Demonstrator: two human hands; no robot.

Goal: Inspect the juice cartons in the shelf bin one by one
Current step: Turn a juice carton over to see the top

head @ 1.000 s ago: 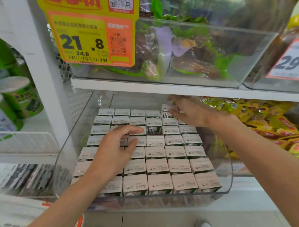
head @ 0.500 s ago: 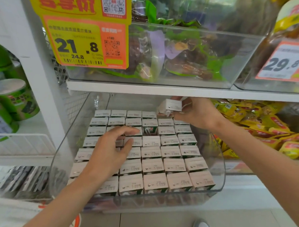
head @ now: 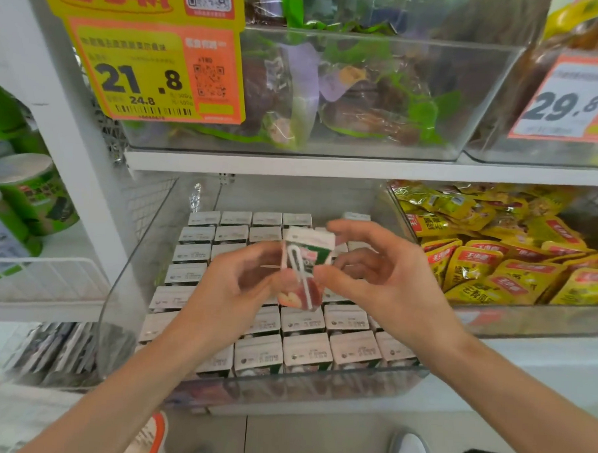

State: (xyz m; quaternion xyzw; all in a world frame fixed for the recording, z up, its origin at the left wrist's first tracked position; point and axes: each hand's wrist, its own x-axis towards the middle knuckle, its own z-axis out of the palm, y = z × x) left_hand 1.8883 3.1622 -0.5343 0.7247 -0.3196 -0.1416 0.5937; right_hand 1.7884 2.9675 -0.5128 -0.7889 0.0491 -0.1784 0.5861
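Both hands, left hand [head: 233, 285] and right hand [head: 384, 281], hold one juice carton [head: 304, 261] above the bin [head: 123, 287]

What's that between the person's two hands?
One small juice carton, with a straw on its face. The left hand and right hand hold it up above the bin. The head view shows it.

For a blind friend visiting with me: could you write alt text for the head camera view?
A person's left hand and right hand hold one small juice carton upright above a clear shelf bin packed with rows of matching cartons. Yellow snack packets lie to its right.
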